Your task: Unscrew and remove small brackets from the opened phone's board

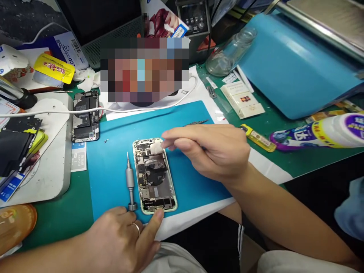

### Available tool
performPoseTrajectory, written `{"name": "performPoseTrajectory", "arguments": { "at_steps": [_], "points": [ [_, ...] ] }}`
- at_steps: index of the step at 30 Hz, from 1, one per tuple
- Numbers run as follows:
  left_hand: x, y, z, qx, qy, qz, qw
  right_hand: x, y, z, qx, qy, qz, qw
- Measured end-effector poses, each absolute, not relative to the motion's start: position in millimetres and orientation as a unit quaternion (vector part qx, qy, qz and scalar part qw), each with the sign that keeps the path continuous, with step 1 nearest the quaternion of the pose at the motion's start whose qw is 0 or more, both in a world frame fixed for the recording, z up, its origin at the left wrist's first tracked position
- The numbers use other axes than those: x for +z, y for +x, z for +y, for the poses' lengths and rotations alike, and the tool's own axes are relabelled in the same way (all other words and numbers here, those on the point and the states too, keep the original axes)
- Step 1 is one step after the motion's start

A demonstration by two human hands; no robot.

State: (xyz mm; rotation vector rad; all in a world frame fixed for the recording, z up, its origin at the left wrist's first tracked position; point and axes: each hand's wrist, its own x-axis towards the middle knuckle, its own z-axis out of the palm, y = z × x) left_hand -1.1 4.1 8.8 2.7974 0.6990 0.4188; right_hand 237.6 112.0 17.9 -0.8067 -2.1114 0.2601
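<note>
An opened smartphone (155, 176) lies face up on a blue mat, its battery, boards and inner parts bare inside a pale frame. My left hand (125, 237) rests at its lower end. The index finger stretches out and presses the bottom edge, while the other fingers curl loosely. Over the phone's top right corner, my right hand (214, 151) is closed in a pinch. Whatever may be between thumb and forefinger is too small or hidden to make out. A grey screwdriver (130, 185) lies left of the phone, its knob close to my left knuckles.
Behind my right hand, tweezer-like metal tips (197, 122) show on the blue mat (110, 163). Another opened phone (85, 117) lies at the mat's left. A white cable (127, 110) crosses behind. At right are a cigarette pack (241, 99), yellow cutter (258, 138) and white-purple bottle (318, 132).
</note>
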Motion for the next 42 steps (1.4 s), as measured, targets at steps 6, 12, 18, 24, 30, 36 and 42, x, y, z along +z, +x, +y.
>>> {"name": "performPoseTrajectory", "arguments": {
  "at_steps": [6, 12, 18, 24, 30, 36, 42],
  "points": [
    [10.1, -1.3, 4.4, 0.142, 0.955, 0.236, 0.11, 19.1, 246.6, 114.9, 0.091, -0.307, -0.884, 0.342],
    [8.3, -2.2, 4.0, 0.139, 0.956, 0.234, 0.107, 23.7, 258.7, 121.8, 0.115, -0.264, -0.918, 0.273],
    [8.5, -1.9, 4.5, 0.147, 0.954, 0.234, 0.118, 25.5, 258.4, 127.3, 0.055, -0.337, -0.914, 0.218],
    [8.2, -1.1, 5.7, 0.147, 0.955, 0.232, 0.112, 26.2, 255.5, 129.2, 0.092, -0.341, -0.924, 0.146],
    [8.6, -2.3, 4.9, 0.148, 0.955, 0.232, 0.113, 25.9, 256.1, 128.9, 0.135, -0.305, -0.935, 0.123],
    [9.5, -0.6, 5.5, 0.143, 0.955, 0.235, 0.114, 24.9, 253.9, 127.2, 0.114, -0.371, -0.917, 0.093],
    [10.4, 0.1, 4.9, 0.145, 0.953, 0.238, 0.119, 25.8, 253.8, 127.7, 0.135, -0.358, -0.921, 0.066]
  ]
}}
